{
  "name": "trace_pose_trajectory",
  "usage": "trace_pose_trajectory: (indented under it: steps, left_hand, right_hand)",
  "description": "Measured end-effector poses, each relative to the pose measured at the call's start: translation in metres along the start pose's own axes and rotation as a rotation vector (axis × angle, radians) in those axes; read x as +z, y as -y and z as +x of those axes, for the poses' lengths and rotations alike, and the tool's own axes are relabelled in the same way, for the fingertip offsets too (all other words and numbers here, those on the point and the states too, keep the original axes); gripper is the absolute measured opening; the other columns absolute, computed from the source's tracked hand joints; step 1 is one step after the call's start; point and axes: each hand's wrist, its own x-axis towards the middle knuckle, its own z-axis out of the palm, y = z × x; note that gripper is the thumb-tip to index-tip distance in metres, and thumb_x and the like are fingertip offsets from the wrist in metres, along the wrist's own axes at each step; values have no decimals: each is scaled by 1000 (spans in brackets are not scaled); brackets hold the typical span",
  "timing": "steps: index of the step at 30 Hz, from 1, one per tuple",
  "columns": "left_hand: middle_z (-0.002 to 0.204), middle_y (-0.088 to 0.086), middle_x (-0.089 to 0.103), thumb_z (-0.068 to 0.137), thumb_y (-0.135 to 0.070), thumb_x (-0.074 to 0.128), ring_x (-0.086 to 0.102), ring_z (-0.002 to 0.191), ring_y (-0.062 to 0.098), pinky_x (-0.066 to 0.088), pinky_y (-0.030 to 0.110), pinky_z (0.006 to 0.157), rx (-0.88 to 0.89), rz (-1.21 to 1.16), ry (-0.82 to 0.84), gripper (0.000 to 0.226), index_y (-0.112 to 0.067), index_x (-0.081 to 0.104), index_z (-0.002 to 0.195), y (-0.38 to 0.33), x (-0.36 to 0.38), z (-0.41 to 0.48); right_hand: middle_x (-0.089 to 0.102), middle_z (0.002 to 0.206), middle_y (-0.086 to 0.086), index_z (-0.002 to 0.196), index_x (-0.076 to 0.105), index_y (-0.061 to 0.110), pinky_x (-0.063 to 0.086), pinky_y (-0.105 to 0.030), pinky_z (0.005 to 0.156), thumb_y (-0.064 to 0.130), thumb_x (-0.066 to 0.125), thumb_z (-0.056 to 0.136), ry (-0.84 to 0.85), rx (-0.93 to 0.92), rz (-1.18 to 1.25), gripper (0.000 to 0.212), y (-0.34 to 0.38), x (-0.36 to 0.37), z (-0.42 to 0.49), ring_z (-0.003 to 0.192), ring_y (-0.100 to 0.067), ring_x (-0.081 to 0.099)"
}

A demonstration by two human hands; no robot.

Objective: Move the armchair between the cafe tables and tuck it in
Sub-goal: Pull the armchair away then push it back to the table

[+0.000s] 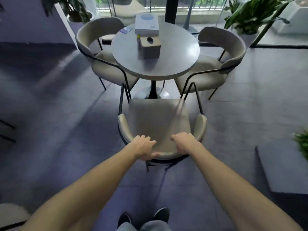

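Note:
A beige armchair (158, 119) with a curved backrest and thin black metal legs stands right in front of me, its seat facing a round grey cafe table (176, 52). My left hand (145, 146) grips the top of the backrest on the left side. My right hand (186, 143) grips the same backrest on the right side. The chair's front edge sits just short of the table's rim, near the table's black pedestal base (152, 92).
Two matching armchairs flank the table, the left armchair (101, 64) and the right armchair (216, 64). On the table stand a brown tissue box (150, 49) and a white box (146, 25). Potted plants (253, 14) and a glass wall lie behind. My shoes (161, 214) stand on grey floor.

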Motion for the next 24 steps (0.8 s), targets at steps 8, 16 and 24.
trace_pose_trajectory:
  steps: [8, 16, 24]
  left_hand:
    - [127, 6, 56, 97, -55, 43, 53, 115, 30, 36, 39, 98, 56, 90, -105, 47, -29, 47, 135, 3, 52, 3]
    - [126, 6, 55, 100, -53, 39, 53, 112, 31, 38, 39, 99, 60, 92, -126, 45, -30, 44, 137, 3, 62, 5]
    - [123, 6, 56, 99, -55, 40, 53, 110, 31, 39, 39, 98, 69, 91, -82, 44, -30, 46, 135, 0, 63, 2]
  right_hand:
    - [69, 116, -3, 113, 63, 26, 36, -39, 96, 20, 57, 81, -29, -12, -148, 33, -4, 66, 1, 113, -29, 59]
    - [70, 114, -2, 111, 68, 25, 35, -37, 97, 14, 47, 91, -167, 33, -194, 31, 0, 82, 3, 113, -27, 60]
    - [70, 113, -3, 111, 68, 25, 33, -38, 99, 13, 49, 89, -159, 66, -169, 32, 5, 89, -5, 112, -27, 59]
